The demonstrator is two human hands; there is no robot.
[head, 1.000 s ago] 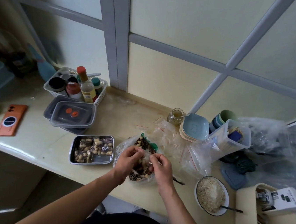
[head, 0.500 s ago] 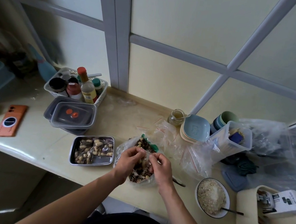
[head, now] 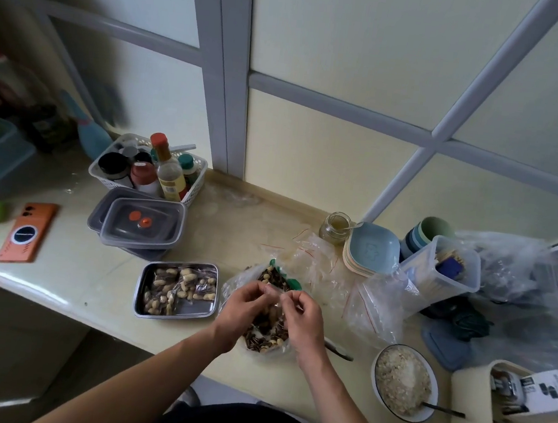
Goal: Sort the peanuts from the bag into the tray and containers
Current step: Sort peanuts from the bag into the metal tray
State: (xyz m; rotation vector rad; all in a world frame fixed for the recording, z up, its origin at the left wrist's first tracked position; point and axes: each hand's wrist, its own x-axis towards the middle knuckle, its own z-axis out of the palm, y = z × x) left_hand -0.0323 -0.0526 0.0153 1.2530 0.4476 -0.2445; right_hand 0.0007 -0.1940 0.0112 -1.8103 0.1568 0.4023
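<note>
Pale yellow tabletop (head: 240,238) runs under a white window frame (head: 228,102) with frosted panes, and a sink (head: 1,320) drops away at the left. Head view, only one: the bag (head: 266,332) sits near the front edge, between both hands, holding a mix of pale nuts and dark seeds. The left hand (head: 243,309) and right hand (head: 306,319) meet over its top, fingers (head: 290,298) curled and pinching the clear film together; whether the mouth is open I cannot tell. The steel tray (head: 140,288) lies just beside the bag on the left, already holding peanuts (head: 163,283), some seemingly in a small wrapper. Two lidded containers (head: 142,224) are stacked behind it, lids on. Risks, as judged: pulling the thin film too hard could tear it and dump the mix over the front edge. Dark seeds could ride along into the tray. The bowl (head: 374,369) with a spoon sits near the right forearm, so an elbow swing could knock it. Loose zip bags (head: 364,299) behind are slippery clutter. A basket (head: 102,172) of bottles and an orange phone (head: 27,231) sit well apart at the left.
</note>
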